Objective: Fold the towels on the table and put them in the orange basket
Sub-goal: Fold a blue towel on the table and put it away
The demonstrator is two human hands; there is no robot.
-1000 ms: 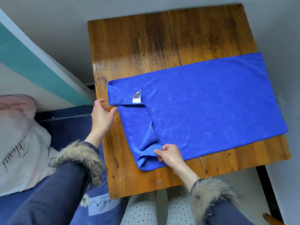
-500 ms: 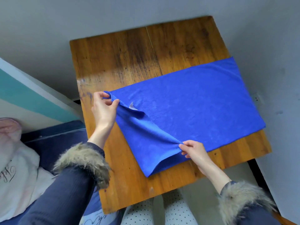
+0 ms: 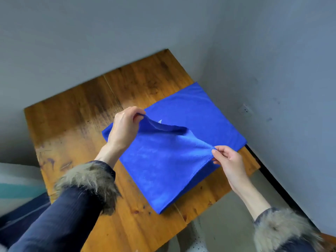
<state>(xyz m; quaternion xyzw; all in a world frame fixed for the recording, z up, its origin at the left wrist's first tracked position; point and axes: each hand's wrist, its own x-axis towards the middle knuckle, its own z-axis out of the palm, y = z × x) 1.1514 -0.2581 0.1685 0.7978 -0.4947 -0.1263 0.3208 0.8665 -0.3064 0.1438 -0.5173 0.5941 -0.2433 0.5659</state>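
Now both hands have the short end of the towel [image 3: 181,157] in the air. The left hand [image 3: 125,128] pinches the far corner between thumb and curled fingers, and the right hand [image 3: 228,159] pinches the near corner the same way, with the cloth stretched in a shallow sag between them. A second ago that end lay flat and rumpled at the table's left side with the hands only reaching for it; half a second ago it was just coming up. It has since been carried well over toward the right end (a small white label shows under the raised edge). I judge this as the first fold, about halfway across. The rest of the towel lies flat on the wooden table [image 3: 76,113]. No orange basket is in view.
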